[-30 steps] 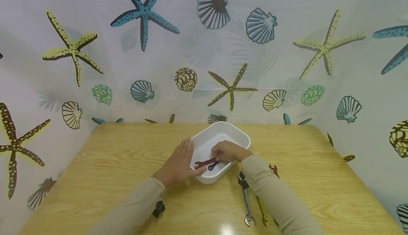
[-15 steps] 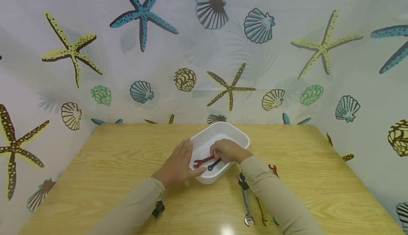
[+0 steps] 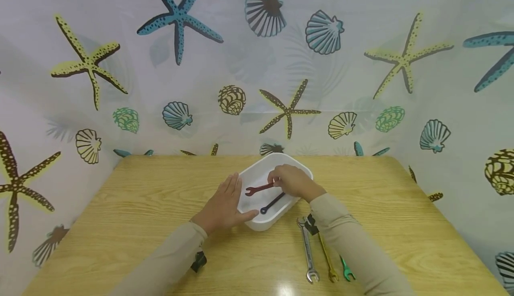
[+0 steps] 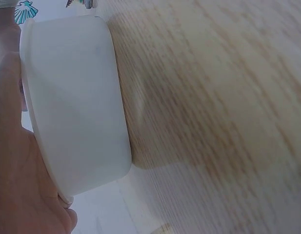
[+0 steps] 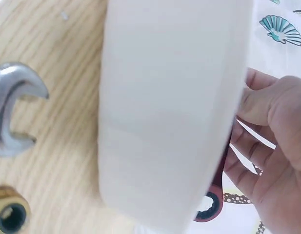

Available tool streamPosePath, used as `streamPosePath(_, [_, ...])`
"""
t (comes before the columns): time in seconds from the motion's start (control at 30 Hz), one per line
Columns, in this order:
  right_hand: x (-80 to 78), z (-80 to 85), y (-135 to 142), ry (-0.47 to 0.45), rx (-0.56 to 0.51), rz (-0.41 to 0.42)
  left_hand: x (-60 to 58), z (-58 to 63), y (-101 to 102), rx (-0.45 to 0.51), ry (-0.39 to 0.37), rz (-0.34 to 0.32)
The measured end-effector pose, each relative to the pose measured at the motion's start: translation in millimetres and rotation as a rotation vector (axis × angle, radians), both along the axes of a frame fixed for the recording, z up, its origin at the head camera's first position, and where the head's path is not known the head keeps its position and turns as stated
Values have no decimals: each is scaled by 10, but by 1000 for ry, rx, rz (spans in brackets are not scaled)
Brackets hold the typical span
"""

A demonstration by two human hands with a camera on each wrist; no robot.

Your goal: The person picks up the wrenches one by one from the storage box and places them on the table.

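Note:
A white plastic tray (image 3: 257, 224) stands on the table, angled away to the right. My left hand (image 3: 222, 207) rests on its near left rim with fingers extended and thumb along the front. My right hand (image 3: 292, 181) reaches over the tray and pinches a red wrench (image 3: 259, 189) near one end; its open jaw points left. In the right wrist view the ring end of the red wrench (image 5: 211, 207) shows below my fingers, past the tray wall. A dark blue wrench (image 3: 273, 203) lies in the tray below, its far end hidden by my right hand.
Right of the tray, a silver wrench (image 3: 308, 251), a yellow wrench (image 3: 328, 258) and a green wrench (image 3: 347, 269) lie on the wooden table (image 3: 160, 189), partly under my right forearm. A patterned curtain (image 3: 241, 64) encloses the table's back and sides.
My right hand has shifted slightly right and farther back, raising the red wrench away from the dark blue one. More of the green wrench shows. The left hand stays on the rim.

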State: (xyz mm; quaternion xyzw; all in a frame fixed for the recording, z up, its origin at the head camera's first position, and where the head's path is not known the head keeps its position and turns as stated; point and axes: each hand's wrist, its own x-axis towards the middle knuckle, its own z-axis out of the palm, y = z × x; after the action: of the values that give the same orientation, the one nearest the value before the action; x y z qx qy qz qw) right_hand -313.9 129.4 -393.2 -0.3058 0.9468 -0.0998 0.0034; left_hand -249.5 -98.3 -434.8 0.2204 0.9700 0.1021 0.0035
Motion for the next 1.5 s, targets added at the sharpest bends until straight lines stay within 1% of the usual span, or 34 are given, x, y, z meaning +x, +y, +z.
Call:
streamPosePath(0.17, [33, 105, 75, 90, -35, -2, 1, -1, -5, 6, 4, 5])
streamPosePath(0.37, [156, 286, 217, 158, -128, -41, -5, -4, -7, 1, -14, 20])
streamPosePath(0.5, [242, 354, 398, 162, -199, -96, -11, -6, -6, -2, -21, 29])
streamPosePath(0.6, [314, 373, 583, 133, -253, -137, -12, -1, -4, 6, -19, 27])
streamPosePath(0.77, [461, 349, 927, 73, -309, -165, -12, 2, -1, 30, -15, 22])
streamPosePath(0.87, [560, 324, 1113, 51, -316, -182, -14, -1, 0, 18, -21, 32])
streamPosePath(1.0, [677, 262, 1320, 25, -326, -229, -9, 5, 7, 17, -19, 35])
streamPosePath(1.27, [883, 55, 1611, -71, -357, -332, -1, 14, 26, 35, -23, 29])
streamPosePath(1.5, [1013, -115, 1796, -139, -378, -393, -18, -20, 19, 37, -15, 26])
